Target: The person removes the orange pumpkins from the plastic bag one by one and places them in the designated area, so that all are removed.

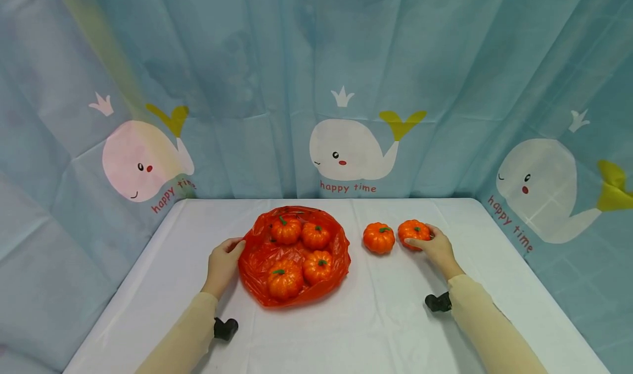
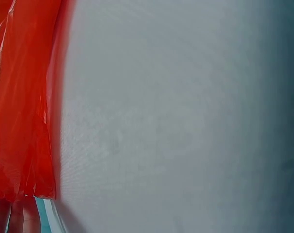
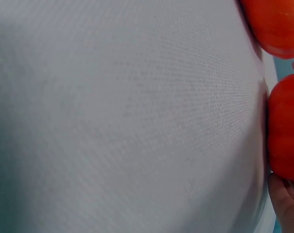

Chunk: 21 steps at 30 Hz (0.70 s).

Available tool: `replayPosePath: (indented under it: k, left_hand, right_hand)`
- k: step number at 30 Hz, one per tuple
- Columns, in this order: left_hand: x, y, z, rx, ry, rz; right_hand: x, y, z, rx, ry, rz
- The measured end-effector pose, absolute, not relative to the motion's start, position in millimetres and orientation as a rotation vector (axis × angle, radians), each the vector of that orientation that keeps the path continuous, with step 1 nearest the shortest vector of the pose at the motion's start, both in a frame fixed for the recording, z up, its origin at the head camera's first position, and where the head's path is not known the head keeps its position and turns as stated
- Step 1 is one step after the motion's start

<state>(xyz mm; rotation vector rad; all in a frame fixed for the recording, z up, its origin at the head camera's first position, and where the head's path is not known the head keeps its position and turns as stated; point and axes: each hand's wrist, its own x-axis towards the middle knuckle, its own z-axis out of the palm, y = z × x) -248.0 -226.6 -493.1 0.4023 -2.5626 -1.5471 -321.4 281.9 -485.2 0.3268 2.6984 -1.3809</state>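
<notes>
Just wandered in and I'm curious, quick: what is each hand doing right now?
Left hand: closed, holding the edge of the red bag.
Right hand: closed, holding the rightmost pumpkin.

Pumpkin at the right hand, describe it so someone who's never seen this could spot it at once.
On the white table, find the open red plastic bag. Right of it sits a loose orange pumpkin, and just past that, the wanted pumpkin. Only this one is gripped by the right hand.
</notes>
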Motion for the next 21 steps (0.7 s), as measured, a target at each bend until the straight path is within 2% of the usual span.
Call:
replayPosePath:
  k: [14,21]
  left_hand:
    - [-248.0,-227.1,-493.7,0.406,-2.568,-1.557]
    - [-248.0,-228.6,-493.5,0.406,-2.563,-1.567]
  right_hand:
    - [-319.2,281.5,-485.3,0.294,2.656,-1.405]
    - [-312.0,282.1,-471.3,0.239,2.715,-1.350]
